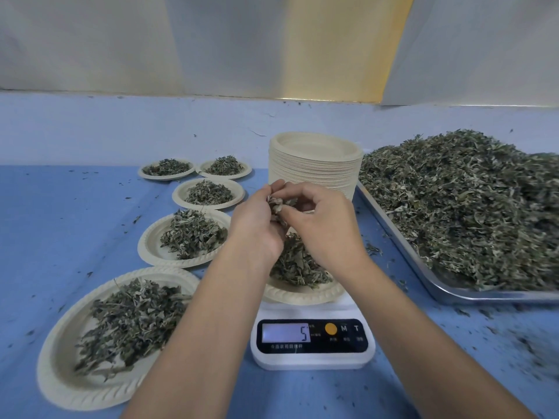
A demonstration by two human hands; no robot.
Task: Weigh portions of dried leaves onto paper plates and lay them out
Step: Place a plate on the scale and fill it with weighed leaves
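A white digital scale (313,343) stands in front of me, its display showing 5. On it rests a paper plate (302,293) with a heap of dried leaves (298,264). Above that plate my left hand (257,219) and my right hand (320,222) meet, both pinching a small clump of dried leaves (278,205) between the fingertips. Several filled paper plates lie in a row on the left, the nearest (60,358) at the front, another (151,246) behind it, and more (181,196) further back.
A tall stack of unused paper plates (314,164) stands behind the scale. A metal tray (447,291) piled with loose dried leaves (459,204) fills the right side. Leaf crumbs litter the blue tablecloth (60,213). A wall closes off the back.
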